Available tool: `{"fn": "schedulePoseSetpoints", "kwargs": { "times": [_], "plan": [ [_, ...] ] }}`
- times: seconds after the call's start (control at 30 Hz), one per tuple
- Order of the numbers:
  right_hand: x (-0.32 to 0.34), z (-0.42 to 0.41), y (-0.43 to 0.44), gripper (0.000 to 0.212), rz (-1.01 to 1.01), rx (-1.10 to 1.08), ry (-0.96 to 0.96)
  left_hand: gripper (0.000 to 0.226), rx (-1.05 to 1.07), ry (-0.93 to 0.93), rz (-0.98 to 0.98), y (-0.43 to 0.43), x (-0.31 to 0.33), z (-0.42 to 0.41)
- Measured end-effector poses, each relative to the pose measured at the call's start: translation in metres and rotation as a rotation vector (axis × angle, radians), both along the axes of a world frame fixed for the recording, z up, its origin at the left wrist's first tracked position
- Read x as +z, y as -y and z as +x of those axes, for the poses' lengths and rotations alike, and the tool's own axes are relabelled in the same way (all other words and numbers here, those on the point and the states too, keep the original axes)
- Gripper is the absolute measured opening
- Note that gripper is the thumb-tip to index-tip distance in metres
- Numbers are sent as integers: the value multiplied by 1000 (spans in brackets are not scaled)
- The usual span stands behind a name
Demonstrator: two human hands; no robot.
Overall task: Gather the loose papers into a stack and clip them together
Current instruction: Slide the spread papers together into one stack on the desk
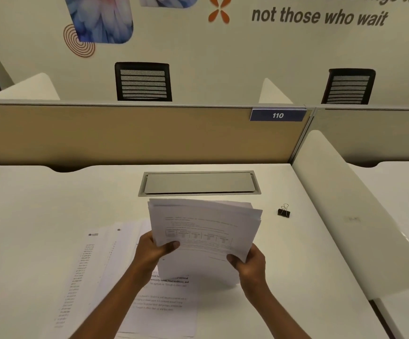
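A stack of printed papers (204,228) stands almost upright above the white desk, its top edges fanned and uneven. My left hand (152,253) grips its left side and my right hand (248,261) grips its lower right corner. Loose printed sheets (95,272) still lie flat on the desk to the left, and one more sheet (164,307) lies under my forearms. A black binder clip (283,211) with silver handles sits on the desk, to the right of the stack and apart from it.
A grey cable hatch (198,183) is set in the desk (39,216) behind the stack. A tan partition (125,133) closes off the back. A white curved divider (350,216) runs along the right edge.
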State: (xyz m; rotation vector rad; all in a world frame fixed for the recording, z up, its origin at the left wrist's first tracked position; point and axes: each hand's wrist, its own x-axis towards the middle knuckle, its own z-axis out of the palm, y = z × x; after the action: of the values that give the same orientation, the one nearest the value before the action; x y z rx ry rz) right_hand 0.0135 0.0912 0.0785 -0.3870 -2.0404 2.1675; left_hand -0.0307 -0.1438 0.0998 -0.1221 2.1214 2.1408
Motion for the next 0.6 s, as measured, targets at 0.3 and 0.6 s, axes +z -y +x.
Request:
{"fn": "schedulePoseSetpoints", "kwargs": {
  "times": [0.3, 0.6],
  "plan": [
    [-25, -1, 4, 30, -15, -8, 64, 78, -12, 73, -2, -11, -8, 7],
    [-21, -4, 8, 35, -31, -40, 31, 29, 117, 101, -31, -16, -8, 3]
  ]
}}
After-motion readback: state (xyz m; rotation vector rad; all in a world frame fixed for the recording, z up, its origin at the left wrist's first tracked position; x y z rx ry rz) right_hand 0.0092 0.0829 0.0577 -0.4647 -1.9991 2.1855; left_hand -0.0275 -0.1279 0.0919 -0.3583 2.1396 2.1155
